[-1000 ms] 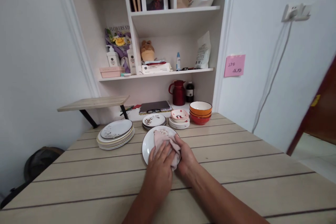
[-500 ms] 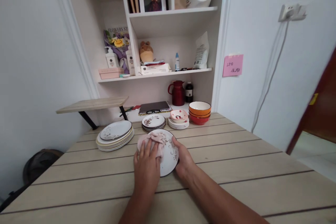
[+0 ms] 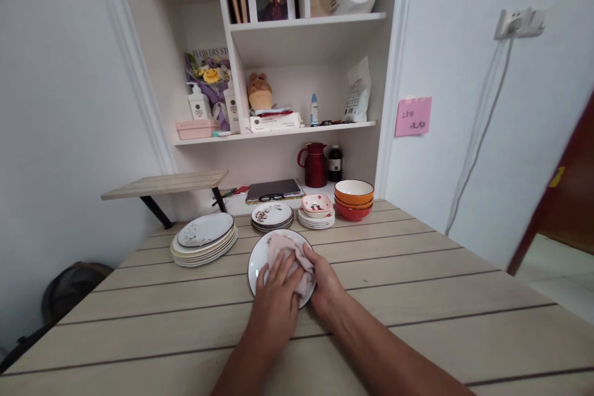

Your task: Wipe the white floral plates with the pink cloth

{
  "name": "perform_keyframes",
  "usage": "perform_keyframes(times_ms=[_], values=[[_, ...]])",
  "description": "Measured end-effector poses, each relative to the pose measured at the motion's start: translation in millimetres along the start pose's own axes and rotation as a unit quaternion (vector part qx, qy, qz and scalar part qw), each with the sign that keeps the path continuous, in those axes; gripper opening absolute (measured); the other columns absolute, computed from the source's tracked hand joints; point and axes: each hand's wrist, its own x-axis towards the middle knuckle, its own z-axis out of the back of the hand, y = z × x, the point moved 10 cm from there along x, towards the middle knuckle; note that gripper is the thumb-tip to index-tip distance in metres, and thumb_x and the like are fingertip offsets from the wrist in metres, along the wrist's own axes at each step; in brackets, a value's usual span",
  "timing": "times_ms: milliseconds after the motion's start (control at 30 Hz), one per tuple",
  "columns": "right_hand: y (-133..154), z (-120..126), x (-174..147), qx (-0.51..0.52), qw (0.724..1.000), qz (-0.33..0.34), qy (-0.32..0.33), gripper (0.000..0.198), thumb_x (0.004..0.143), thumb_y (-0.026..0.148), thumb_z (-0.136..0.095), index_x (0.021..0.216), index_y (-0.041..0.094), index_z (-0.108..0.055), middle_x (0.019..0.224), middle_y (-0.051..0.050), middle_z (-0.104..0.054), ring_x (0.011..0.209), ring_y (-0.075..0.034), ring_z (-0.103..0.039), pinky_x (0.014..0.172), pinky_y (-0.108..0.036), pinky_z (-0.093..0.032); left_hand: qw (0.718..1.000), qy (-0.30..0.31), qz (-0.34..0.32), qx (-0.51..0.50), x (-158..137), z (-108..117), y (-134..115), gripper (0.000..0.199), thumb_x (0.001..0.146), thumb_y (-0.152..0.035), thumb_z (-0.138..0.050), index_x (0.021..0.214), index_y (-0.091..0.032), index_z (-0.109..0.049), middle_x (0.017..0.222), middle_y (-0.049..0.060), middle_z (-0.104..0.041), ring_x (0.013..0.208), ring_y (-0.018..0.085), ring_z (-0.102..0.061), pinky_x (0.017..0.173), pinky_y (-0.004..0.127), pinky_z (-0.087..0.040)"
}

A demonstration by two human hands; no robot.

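Observation:
A white plate with a dark rim is tilted toward me over the wooden table. My right hand grips its right edge, thumb on the face and fingers out of sight behind. On the plate's face my left hand presses a pale pink cloth, its fingers spread over the fabric. The cloth covers the middle and right part of the plate, so most of the plate's pattern is hidden.
Left on the table stands a stack of large plates. Behind the held plate are a stack of small plates, small dishes topped by a square bowl, and stacked orange and red bowls. A raised wooden shelf stands back left.
My left hand and the cloth have slid from the left side of the plate to its middle and right. My right hand keeps its hold on the edge.

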Motion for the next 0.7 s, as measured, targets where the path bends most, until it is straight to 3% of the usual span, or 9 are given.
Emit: perform_keyframes(times_ms=[133, 300, 567, 700], values=[[-1, 1, 4, -0.005, 1.0, 0.012, 0.0, 0.03, 0.086, 0.034, -0.057, 0.099, 0.009, -0.068, 0.076, -0.009, -0.076, 0.065, -0.021, -0.071, 0.075, -0.033, -0.054, 0.996, -0.029, 0.08, 0.034, -1, 7, 18, 0.059, 0.084, -0.015, -0.044, 0.14, -0.033, -0.043, 0.153, -0.001, -0.034, 0.143, 0.026, -0.023, 0.112, 0.057, -0.02], [0, 0, 2, -0.007, 1.0, 0.008, -0.002, 0.034, 0.086, 0.034, -0.056, 0.105, 0.008, -0.067, 0.075, -0.009, -0.076, 0.067, -0.022, -0.071, 0.082, -0.037, -0.053, 0.982, -0.065, 0.16, 0.072, -4, 18, 37, 0.055, 0.088, -0.019, -0.042, 0.142, -0.027, -0.04, 0.154, 0.004, -0.032, 0.142, 0.03, -0.026, 0.107, 0.058, -0.029], [11, -1, -1, 0.017, 1.0, 0.018, 0.006, 0.032, 0.088, 0.035, -0.053, 0.102, 0.01, -0.068, 0.077, -0.009, -0.076, 0.069, -0.022, -0.072, 0.081, -0.037, -0.054, 0.992, -0.063, 0.098, 0.049, -1, 17, 23, 0.057, 0.083, -0.01, -0.043, 0.138, -0.024, -0.046, 0.149, 0.009, -0.041, 0.138, 0.028, -0.034, 0.111, 0.056, -0.027], [13, -1, -2, 0.02, 1.0, 0.015, 0.002, 0.032, 0.089, 0.036, -0.052, 0.098, 0.01, -0.067, 0.077, -0.01, -0.076, 0.069, -0.021, -0.071, 0.078, -0.034, -0.055, 0.998, -0.056, 0.019, 0.008, -2, 11, 4, 0.061, 0.079, -0.006, -0.045, 0.138, -0.024, -0.046, 0.15, 0.008, -0.039, 0.139, 0.026, -0.032, 0.112, 0.053, -0.028]])
